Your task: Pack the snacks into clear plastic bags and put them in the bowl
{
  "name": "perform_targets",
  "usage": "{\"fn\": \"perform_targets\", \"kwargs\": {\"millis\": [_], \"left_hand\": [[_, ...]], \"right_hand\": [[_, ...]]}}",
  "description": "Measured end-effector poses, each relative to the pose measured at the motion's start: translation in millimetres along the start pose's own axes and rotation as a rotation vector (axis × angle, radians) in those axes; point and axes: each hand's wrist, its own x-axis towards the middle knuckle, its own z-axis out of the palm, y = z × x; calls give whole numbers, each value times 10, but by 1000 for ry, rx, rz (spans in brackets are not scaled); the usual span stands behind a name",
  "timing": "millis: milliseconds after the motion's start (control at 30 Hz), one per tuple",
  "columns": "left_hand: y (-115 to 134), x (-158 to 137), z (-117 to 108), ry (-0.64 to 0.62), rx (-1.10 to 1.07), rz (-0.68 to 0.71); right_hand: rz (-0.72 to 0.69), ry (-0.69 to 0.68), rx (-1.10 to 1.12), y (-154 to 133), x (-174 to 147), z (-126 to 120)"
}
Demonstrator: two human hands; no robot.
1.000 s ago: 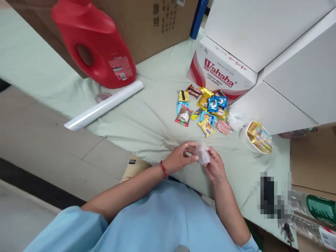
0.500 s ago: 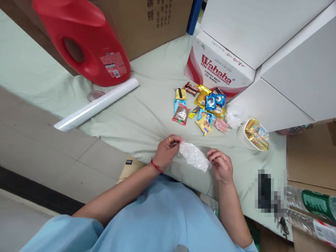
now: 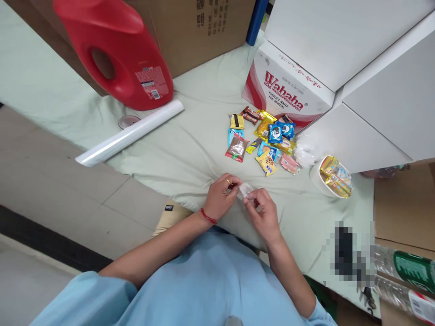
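Observation:
A crinkled clear plastic bag [image 3: 245,190], bunched up small, is pinched between my two hands just above the pale green sheet [image 3: 190,149]. My left hand [image 3: 221,195] grips its left end between thumb and fingers. At its right end, the thumb and fingers of my right hand [image 3: 264,213] close on the plastic, close to the left fingertips. Beyond the hands lies a loose pile of wrapped snacks, among them a brown packet [image 3: 237,148], a yellow packet [image 3: 266,163], a pink packet [image 3: 289,163] and a blue packet [image 3: 275,133].
A white tub [image 3: 316,178] of wrapped snacks stands right, beside another crumpled clear plastic bag [image 3: 305,149]. Behind are a Wahaba-like printed water carton [image 3: 285,86] and white cabinet [image 3: 380,86]. Left are a red jug [image 3: 136,59] and white roll [image 3: 132,133]; bottles [image 3: 408,267] lie right.
My right hand has moved left towards my left hand. The plastic bag, stretched out between them before, is now gathered into a small bunch. The view has shifted slightly.

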Motion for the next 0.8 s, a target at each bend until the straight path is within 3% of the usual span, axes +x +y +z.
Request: {"fn": "perform_targets", "kwargs": {"millis": [133, 267, 400, 567, 700, 800], "left_hand": [[-25, -56, -21, 54, -200, -171], [27, -134, 29, -71, -176, -71], [58, -137, 70, -152, -142, -70], [-7, -74, 57, -107, -307, -270], [-57, -34, 30, -38, -502, -427], [-54, 5, -30, -57, -696, -506]], "right_hand": [[276, 76, 374, 97, 33, -72], [419, 135, 624, 102, 35, -61], [435, 80, 661, 69, 7, -5], [440, 152, 601, 41, 14, -103], [448, 212, 664, 75, 39, -268], [408, 258, 705, 125, 47, -355]]}}
